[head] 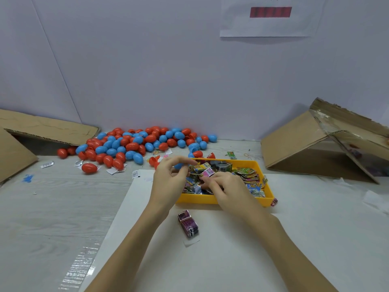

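The tray [221, 200] is bright yellow, and its packets [248, 175] are printed in green, blue and black. One pink packet [207, 172] has a white barcode patch, next to a yellow packet [203, 166]. The small box [188, 225] is purple with dark print. The eggs [134, 146] are plain red or sky blue. The surface [52, 207] has a pale grey wood grain.

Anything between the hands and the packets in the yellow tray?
Nothing visible. Both hands are over the open yellow tray. The right hand pinches a pink packet, and the left hand reaches toward its edge with curled fingers. Whether the left actually grips anything cannot be told.
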